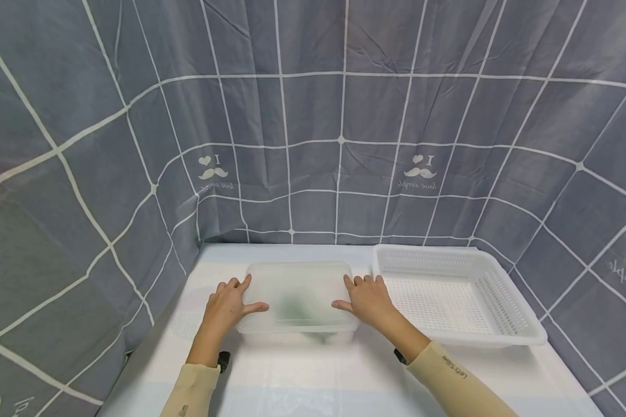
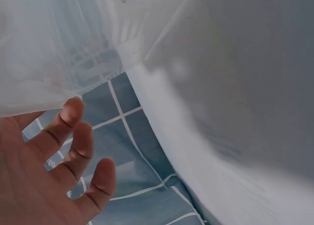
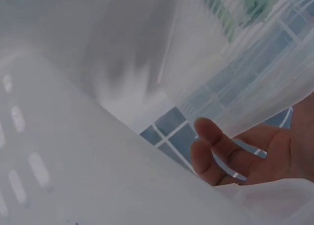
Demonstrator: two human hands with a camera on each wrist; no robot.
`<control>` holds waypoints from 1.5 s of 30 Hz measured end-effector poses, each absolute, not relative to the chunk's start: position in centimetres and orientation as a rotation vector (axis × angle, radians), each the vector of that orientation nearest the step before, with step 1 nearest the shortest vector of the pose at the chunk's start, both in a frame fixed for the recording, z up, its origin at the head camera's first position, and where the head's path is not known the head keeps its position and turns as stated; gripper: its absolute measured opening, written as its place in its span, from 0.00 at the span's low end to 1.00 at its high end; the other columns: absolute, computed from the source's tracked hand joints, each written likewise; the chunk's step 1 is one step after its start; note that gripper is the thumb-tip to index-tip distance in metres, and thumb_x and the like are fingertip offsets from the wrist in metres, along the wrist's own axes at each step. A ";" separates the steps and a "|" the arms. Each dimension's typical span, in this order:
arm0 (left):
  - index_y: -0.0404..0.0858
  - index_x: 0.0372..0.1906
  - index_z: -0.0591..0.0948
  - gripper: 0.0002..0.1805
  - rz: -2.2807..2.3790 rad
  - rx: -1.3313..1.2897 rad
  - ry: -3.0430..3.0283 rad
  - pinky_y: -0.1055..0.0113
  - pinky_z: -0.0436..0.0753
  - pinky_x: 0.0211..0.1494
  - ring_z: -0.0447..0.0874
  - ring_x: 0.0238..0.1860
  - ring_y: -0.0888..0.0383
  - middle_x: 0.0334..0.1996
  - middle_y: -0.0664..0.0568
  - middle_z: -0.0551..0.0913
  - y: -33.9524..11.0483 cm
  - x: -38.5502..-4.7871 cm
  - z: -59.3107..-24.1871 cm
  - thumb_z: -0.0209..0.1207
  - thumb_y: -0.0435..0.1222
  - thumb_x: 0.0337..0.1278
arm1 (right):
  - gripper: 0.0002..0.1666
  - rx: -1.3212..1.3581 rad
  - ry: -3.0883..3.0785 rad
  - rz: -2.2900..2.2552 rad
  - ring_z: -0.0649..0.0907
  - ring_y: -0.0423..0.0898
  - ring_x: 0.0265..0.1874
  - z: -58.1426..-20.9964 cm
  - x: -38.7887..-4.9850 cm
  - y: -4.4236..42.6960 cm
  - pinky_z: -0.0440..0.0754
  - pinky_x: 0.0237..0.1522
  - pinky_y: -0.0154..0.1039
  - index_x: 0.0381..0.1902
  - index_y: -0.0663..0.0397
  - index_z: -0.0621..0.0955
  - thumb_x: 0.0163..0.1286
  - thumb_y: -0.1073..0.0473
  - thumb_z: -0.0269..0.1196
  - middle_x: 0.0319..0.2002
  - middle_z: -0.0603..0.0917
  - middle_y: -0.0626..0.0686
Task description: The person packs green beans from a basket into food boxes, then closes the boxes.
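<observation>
A translucent plastic box with a frosted lid (image 1: 302,278) stands on the table, with blurred green things (image 3: 257,3) showing through its wall in the right wrist view. At the lid's left end, my left hand (image 1: 228,302) rests with its thumb laid across the top; its other fingers are spread along the edge. My right hand (image 1: 367,298) touches the lid's right end in much the same way, thumb pointing inward. In the left wrist view, several slightly bent fingers (image 2: 81,154) sit beside the box's rim.
A white perforated plastic basket (image 1: 511,318) stands right of the box, close to my right hand. Behind and beside the white table (image 1: 292,382) hangs a grey curtain (image 1: 313,168) with white grid lines.
</observation>
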State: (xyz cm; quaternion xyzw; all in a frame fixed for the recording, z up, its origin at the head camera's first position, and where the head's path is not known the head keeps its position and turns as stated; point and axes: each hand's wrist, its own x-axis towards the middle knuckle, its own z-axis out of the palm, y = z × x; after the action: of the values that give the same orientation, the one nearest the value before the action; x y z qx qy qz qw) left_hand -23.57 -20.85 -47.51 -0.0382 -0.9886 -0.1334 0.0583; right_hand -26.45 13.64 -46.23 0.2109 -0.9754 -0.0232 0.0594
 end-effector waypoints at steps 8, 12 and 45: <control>0.43 0.81 0.70 0.47 -0.504 -0.090 -3.005 0.39 0.80 0.55 0.77 0.61 0.36 0.68 0.34 0.75 -21.0 -23.7 -47.1 0.61 0.66 0.67 | 0.46 0.624 -2.969 -0.054 0.85 0.59 0.48 -45.7 -26.7 13.2 0.78 0.48 0.55 0.67 0.56 0.82 0.71 0.24 0.60 0.49 0.88 0.59; 0.39 0.83 0.65 0.45 -0.554 -0.177 -2.931 0.29 0.66 0.76 0.59 0.82 0.32 0.82 0.33 0.60 -21.0 -24.4 -46.8 0.55 0.63 0.75 | 0.48 0.586 -2.965 0.044 0.83 0.61 0.60 -45.2 -27.5 12.6 0.80 0.56 0.57 0.71 0.58 0.78 0.74 0.25 0.58 0.61 0.84 0.62; 0.30 0.85 0.51 0.49 -0.478 -0.408 -3.095 0.34 0.43 0.87 0.44 0.88 0.40 0.87 0.38 0.48 -19.4 -29.8 -48.2 0.45 0.62 0.81 | 0.62 0.593 -3.216 0.290 0.47 0.56 0.88 -47.7 -32.5 9.1 0.49 0.87 0.61 0.86 0.63 0.47 0.77 0.21 0.47 0.88 0.45 0.60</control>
State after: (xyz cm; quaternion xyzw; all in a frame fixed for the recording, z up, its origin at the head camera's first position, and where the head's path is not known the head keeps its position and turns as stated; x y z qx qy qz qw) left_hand -29.84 -19.44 -48.16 -0.1293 -0.9800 -0.1512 -0.0081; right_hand -32.54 9.11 -47.71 0.1802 -0.9771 0.0882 -0.0707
